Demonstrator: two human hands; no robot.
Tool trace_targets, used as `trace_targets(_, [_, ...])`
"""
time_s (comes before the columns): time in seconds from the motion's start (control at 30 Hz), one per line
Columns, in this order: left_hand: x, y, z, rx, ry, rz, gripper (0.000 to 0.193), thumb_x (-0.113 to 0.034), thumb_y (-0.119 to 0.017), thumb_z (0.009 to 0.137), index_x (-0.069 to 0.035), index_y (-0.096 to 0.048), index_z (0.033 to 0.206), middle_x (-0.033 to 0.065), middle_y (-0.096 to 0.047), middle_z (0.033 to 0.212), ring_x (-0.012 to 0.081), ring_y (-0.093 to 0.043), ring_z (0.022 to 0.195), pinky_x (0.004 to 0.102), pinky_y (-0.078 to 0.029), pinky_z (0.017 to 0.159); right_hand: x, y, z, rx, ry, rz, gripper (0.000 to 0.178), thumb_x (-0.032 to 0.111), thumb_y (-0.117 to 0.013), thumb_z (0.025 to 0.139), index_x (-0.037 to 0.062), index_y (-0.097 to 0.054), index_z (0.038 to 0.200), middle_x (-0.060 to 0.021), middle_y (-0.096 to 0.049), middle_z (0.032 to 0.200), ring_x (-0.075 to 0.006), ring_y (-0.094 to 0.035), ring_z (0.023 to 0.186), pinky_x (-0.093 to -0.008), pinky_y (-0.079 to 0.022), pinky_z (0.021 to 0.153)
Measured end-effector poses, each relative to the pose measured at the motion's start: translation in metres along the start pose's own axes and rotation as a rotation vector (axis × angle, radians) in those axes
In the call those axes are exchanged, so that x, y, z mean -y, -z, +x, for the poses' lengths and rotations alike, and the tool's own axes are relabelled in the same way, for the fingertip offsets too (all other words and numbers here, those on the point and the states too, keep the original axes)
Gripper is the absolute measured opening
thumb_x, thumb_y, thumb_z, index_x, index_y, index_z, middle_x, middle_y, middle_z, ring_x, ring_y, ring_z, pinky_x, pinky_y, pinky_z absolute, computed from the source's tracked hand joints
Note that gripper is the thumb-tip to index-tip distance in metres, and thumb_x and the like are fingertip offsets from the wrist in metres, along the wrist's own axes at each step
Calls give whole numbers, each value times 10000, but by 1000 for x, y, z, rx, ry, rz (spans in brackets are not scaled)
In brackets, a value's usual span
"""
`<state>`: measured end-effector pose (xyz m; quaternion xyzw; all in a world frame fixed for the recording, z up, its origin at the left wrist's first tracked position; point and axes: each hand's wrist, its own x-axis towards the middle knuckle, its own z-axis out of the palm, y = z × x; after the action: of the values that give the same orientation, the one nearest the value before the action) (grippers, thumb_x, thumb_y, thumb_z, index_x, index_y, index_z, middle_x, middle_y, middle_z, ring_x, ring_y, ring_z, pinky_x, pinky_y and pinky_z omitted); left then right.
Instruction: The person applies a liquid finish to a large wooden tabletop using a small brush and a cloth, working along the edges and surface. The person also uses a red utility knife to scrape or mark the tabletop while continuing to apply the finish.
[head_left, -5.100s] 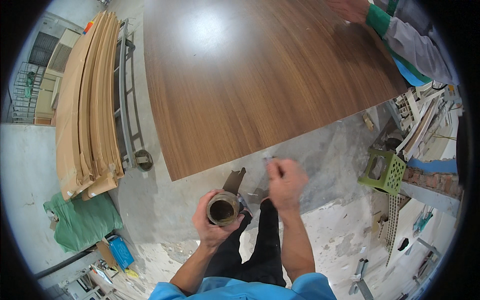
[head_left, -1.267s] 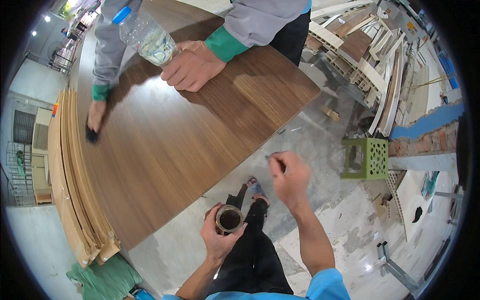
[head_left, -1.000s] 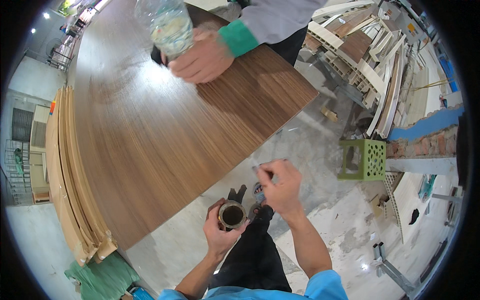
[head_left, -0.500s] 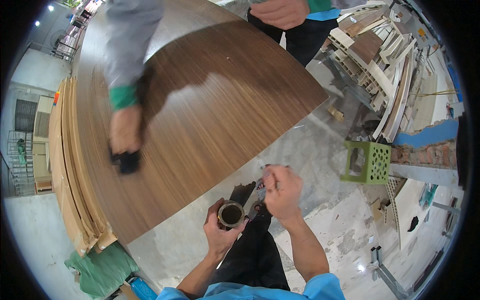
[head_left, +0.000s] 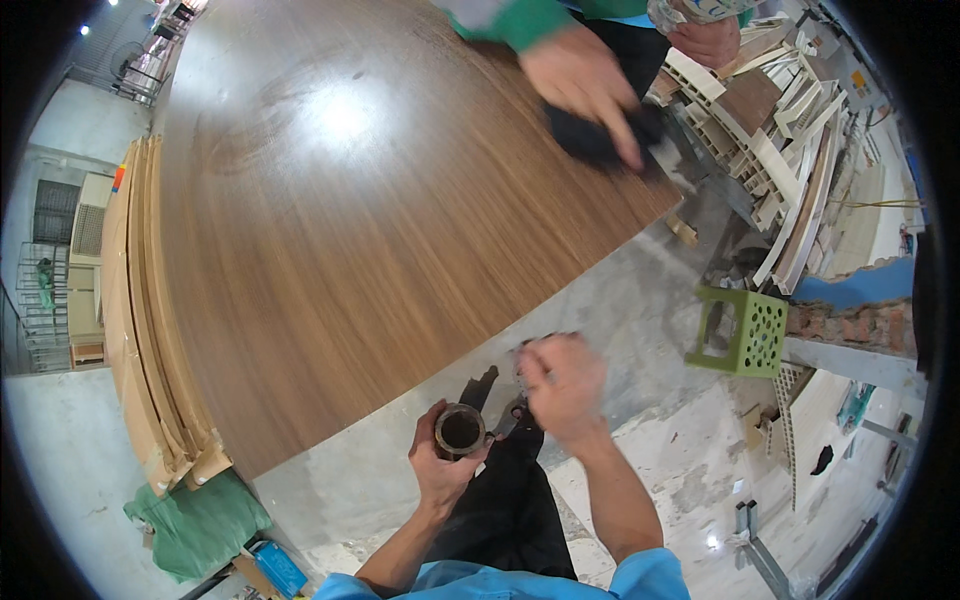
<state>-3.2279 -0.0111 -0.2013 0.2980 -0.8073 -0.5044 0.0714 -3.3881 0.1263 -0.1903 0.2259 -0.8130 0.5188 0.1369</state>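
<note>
My left hand (head_left: pixel 440 470) is wrapped round a small round open-topped jar (head_left: pixel 460 428) with a dark inside, held upright above my legs. To its right is my right hand (head_left: pixel 564 385), fingers curled closed and blurred; what it holds, if anything, I cannot make out. In front of both hands lies a large brown wood-grain board (head_left: pixel 400 260). A co-worker's hand (head_left: pixel 585 85) presses a dark cloth (head_left: pixel 590 135) on the board's far right corner. The co-worker's other hand (head_left: pixel 705 42) grips something clear and crinkled.
A green plastic stool (head_left: pixel 745 332) stands on the floor at the right. Behind it is a pile of pale panel offcuts (head_left: pixel 770 150). Long cardboard-wrapped packs (head_left: pixel 150 320) lean along the left side, above a green sheet (head_left: pixel 195 525) and a blue box (head_left: pixel 275 570).
The co-worker's hand with the dark cloth has swept from the board's left side to its far right corner. My hands stay in nearly the same place.
</note>
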Motion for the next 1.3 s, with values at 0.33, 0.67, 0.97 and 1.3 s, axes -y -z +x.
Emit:
trace_targets(0.33, [-16, -18, 7, 48, 30, -78, 750, -126, -906, 661, 59, -523, 1279, 140, -660, 1117, 203, -658, 1020, 318, -538, 913, -22, 45, 27, -11, -71, -62, 64, 68, -709, 854, 55, -649, 835, -91, -613, 698, -285, -576, 628, -386, -431, 588])
trace_targets(0.67, [-34, -39, 17, 84, -37, -8, 771, -130, -914, 648, 55, -522, 1285, 133, -661, 1131, 203, -655, 1037, 318, -531, 925, -39, 64, 40, -108, -156, -73, 136, 45, -775, 777, 47, -639, 785, -74, -613, 686, -230, -570, 604, -349, -427, 572])
trace_targets(0.97, [-47, -53, 25, 120, -48, -31, 768, -120, -909, 647, 47, -518, 1286, 133, -662, 1135, 205, -657, 1042, 318, -530, 931, -56, 84, 54, -144, -300, -86, 102, 39, -748, 794, 29, -647, 803, -92, -619, 703, -258, -573, 623, -361, -429, 582])
trace_targets(1.3, [-50, -70, 28, 149, -48, -18, 775, -136, -918, 643, 49, -520, 1282, 135, -663, 1124, 214, -661, 1038, 325, -533, 926, -72, 94, 60, -198, -321, -119, 82, 46, -738, 832, 34, -657, 831, -89, -613, 703, -243, -555, 597, -347, -432, 565])
